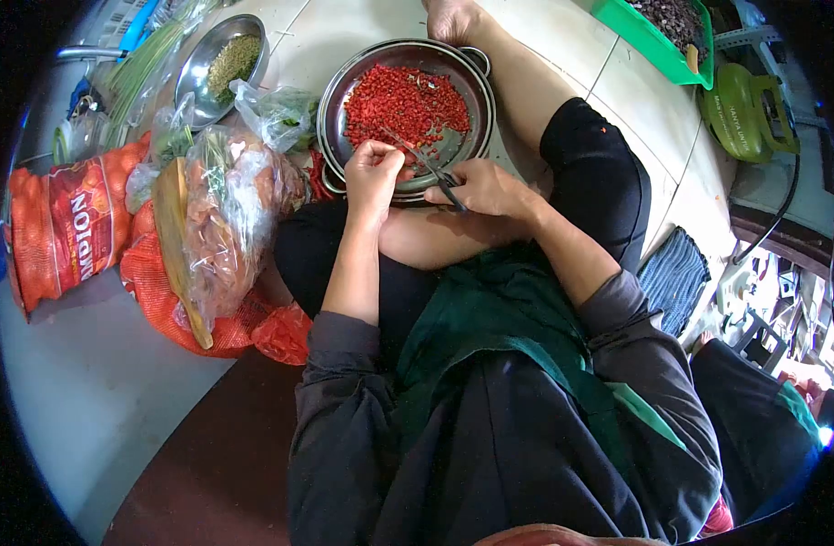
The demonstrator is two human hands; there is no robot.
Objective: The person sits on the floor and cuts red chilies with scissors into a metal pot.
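A wide metal pot [327, 109] with loop handles sits before my crossed legs, holding a heap of chopped red chilies [403, 102]. My right hand [485, 189] grips black-handled scissors [446, 182], their blades slanting up and left over the pot. Just left of the blades, my left hand [374, 171] is closed in a pinch above the near rim. What its fingertips hold is too small to make out. More red chilies [319, 177] lie outside the pot, by its left side.
At the left are a red mesh bag [71, 227], a plastic bag of brownish contents [230, 218] and a wooden board [176, 246]. A metal bowl [191, 82] stands behind. To the right are a green tray [644, 36], a green gas cylinder [735, 114] and another person's dark clothing [744, 419].
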